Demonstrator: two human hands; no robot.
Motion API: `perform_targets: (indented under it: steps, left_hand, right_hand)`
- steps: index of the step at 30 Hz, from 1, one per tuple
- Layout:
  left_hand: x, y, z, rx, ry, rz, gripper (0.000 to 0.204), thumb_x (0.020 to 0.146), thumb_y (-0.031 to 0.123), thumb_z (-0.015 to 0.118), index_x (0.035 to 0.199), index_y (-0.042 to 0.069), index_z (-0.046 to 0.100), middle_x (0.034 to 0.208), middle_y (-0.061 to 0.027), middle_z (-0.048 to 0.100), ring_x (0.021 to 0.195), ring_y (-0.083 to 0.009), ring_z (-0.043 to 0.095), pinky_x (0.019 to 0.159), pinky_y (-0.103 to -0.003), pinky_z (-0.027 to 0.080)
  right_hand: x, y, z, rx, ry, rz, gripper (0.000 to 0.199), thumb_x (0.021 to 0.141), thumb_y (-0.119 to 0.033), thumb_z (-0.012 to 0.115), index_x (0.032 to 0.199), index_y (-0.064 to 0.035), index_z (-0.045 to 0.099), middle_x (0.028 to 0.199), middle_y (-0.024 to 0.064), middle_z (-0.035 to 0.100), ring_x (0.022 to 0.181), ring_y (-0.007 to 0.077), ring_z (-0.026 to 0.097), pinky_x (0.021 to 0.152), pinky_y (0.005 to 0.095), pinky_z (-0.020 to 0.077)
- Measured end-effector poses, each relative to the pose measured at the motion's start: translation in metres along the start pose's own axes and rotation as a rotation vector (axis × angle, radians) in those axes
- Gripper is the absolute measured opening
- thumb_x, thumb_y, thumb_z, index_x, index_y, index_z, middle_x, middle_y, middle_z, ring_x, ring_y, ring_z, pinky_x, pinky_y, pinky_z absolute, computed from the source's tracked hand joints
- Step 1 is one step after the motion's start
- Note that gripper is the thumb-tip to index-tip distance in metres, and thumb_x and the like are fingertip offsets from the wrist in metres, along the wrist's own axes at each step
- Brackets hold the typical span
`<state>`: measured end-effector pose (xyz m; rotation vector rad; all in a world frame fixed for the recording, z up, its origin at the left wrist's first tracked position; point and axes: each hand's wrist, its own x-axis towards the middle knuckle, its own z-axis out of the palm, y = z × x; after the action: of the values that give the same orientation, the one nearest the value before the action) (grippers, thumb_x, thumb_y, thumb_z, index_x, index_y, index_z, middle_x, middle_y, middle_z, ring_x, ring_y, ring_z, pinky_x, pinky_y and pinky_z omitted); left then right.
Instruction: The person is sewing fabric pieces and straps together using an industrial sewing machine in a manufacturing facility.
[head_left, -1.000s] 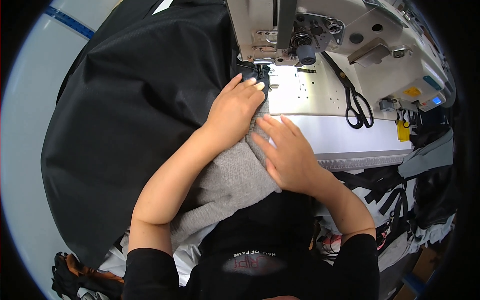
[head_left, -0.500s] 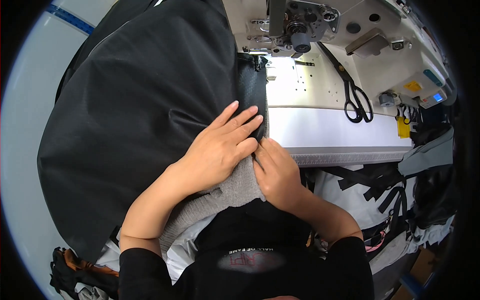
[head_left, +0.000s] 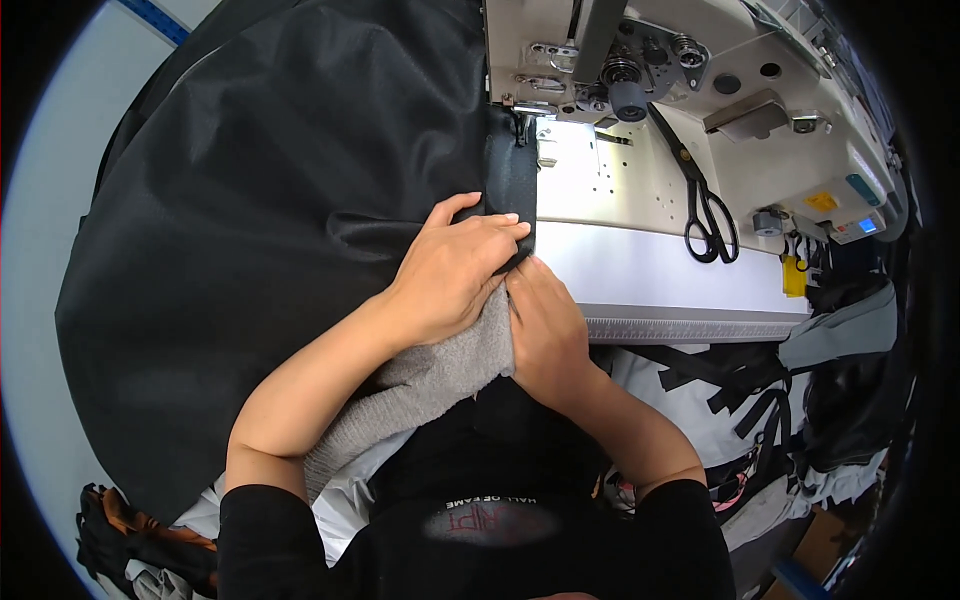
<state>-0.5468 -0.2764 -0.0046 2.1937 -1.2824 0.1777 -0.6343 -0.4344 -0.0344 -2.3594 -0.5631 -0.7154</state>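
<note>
A large black fabric piece (head_left: 280, 230) covers the left of the sewing table, and a narrow folded edge of it (head_left: 512, 180) runs up under the presser foot (head_left: 522, 118) of the sewing machine (head_left: 640, 60). My left hand (head_left: 450, 270) lies flat on this black edge, fingers pressed over it. Just below it, my right hand (head_left: 545, 335) pinches the edge together with a grey knit fabric (head_left: 430, 375) that lies under both hands and over my lap.
Black scissors (head_left: 705, 205) lie on the white machine bed (head_left: 650, 270), right of the needle. Black straps and grey fabric (head_left: 760, 400) hang below the table edge at right. A dark bundle (head_left: 120, 540) lies at lower left.
Both hands slid back from beside the needle toward my body along the black edge. The right hand closed on the fabric and tucked in under the left.
</note>
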Motion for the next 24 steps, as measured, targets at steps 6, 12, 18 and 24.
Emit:
perform_targets:
  steps: [6, 12, 18, 24]
  left_hand:
    - [0.006, -0.011, -0.003, 0.018, 0.01, 0.013, 0.029, 0.082, 0.006, 0.07, 0.11, 0.003, 0.064, 0.119, -0.0103, 0.07, 0.117, -0.0261, 0.064, 0.113, -0.051, 0.034]
    - [0.012, 0.009, -0.015, 0.216, -0.018, -0.128, 0.027, 0.086, 0.006, 0.06, 0.113, 0.003, 0.061, 0.137, -0.0199, 0.058, 0.136, -0.0345, 0.047, 0.118, -0.054, 0.025]
    - [-0.058, 0.032, -0.06, 0.721, 0.055, -0.323, 0.036, 0.075, -0.008, 0.058, 0.109, 0.0, 0.066, 0.138, -0.0204, 0.055, 0.134, -0.0372, 0.05, 0.115, -0.051, 0.038]
    - [-0.027, 0.101, -0.094, 0.389, 0.044, -0.218, 0.033, 0.066, -0.009, 0.063, 0.096, 0.001, 0.066, 0.084, -0.0133, 0.061, 0.079, -0.0321, 0.063, 0.068, -0.039, 0.05]
  right_hand:
    - [0.0, 0.0, 0.012, 0.077, -0.011, 0.113, 0.037, 0.087, 0.003, 0.059, 0.121, 0.0159, 0.056, 0.121, 0.0298, 0.059, 0.116, 0.0439, 0.058, 0.105, 0.0465, 0.0465]
    - [0.014, 0.009, 0.017, 0.102, -0.008, 0.104, 0.04, 0.088, 0.001, 0.054, 0.126, 0.0148, 0.053, 0.126, 0.0313, 0.056, 0.121, 0.0469, 0.054, 0.11, 0.0494, 0.0407]
    - [0.006, -0.003, 0.007, 0.12, 0.163, -0.073, 0.055, 0.067, 0.003, 0.064, 0.122, 0.0049, 0.063, 0.109, 0.0162, 0.066, 0.1, 0.0339, 0.068, 0.092, 0.0423, 0.0559]
    - [0.005, -0.047, 0.033, -0.058, -0.101, 0.042, 0.046, 0.074, -0.017, 0.067, 0.119, -0.0062, 0.07, 0.115, 0.0154, 0.064, 0.123, 0.0344, 0.056, 0.112, 0.0469, 0.0378]
